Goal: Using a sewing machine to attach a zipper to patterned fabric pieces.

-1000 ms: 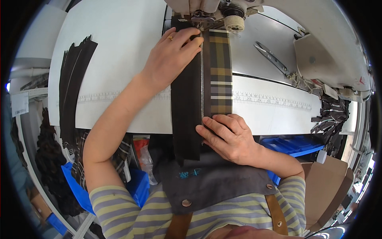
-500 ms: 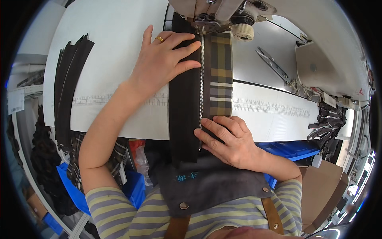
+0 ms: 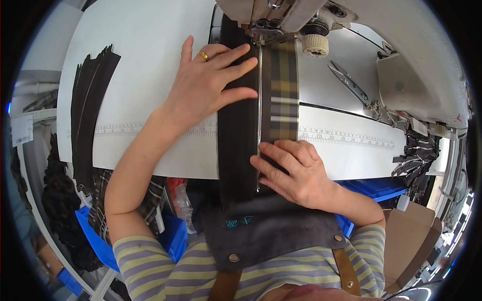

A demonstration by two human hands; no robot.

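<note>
A long metal-toothed zipper (image 3: 259,110) on black tape runs lengthwise below the sewing machine's presser foot (image 3: 260,39). To its left lies a black fabric strip (image 3: 236,150), its near end hanging over the table edge. Plaid fabric (image 3: 284,95) in olive, black and white lies along the right side. My left hand (image 3: 208,80), with a gold ring, rests flat on the black strip, fingers spread and tips beside the teeth near the foot. Close to the table's front edge, my right hand (image 3: 297,173) bends its fingers together over the zipper and plaid edge; the thumb is partly hidden.
More black zippers (image 3: 90,110) lie on the white table (image 3: 145,65) at left. Metal thread snips (image 3: 349,83) rest on the machine bed at right. A white knob (image 3: 315,45) juts from the machine head. Blue bins (image 3: 173,238) and a cardboard box (image 3: 409,236) sit below table level.
My right hand has slid slightly toward the machine along the zipper. My left thumb has spread farther from the fingers. The whole view has shifted a little.
</note>
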